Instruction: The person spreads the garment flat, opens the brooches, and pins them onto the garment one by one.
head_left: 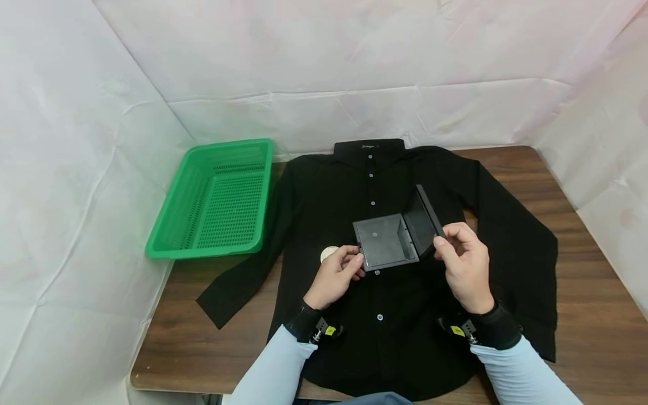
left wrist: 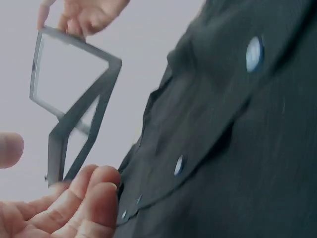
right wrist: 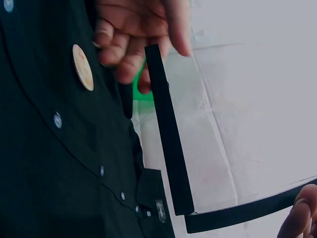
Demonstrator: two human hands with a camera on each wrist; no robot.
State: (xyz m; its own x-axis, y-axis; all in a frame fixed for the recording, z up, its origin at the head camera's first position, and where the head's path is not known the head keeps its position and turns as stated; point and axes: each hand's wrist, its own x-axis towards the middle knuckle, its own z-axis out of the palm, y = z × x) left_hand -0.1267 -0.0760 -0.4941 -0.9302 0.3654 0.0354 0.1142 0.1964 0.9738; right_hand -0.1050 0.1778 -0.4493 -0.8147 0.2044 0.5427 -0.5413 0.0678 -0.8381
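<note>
A black-framed hinged display case [head_left: 385,239] with see-through panels is held unfolded above a black button-up shirt [head_left: 329,197]. My right hand [head_left: 464,264] pinches the outer edge of the raised half, thumb against fingers [right wrist: 296,218]. At the case's left edge is my left hand [head_left: 338,275], its fingers loosely bent. In the left wrist view its thumb [left wrist: 10,149] is apart from the frame, while its fingers are by the lower corner. A pale round disc, like a coin or medallion [right wrist: 82,68], lies on the shirt beside the left hand, partly covered by it in the head view.
A green plastic basket [head_left: 265,202] stands at the back left of the wooden table [head_left: 202,354]. The shirt is spread flat over most of the middle, sleeves out to both sides. White sheeting [head_left: 304,50] closes off the back and sides.
</note>
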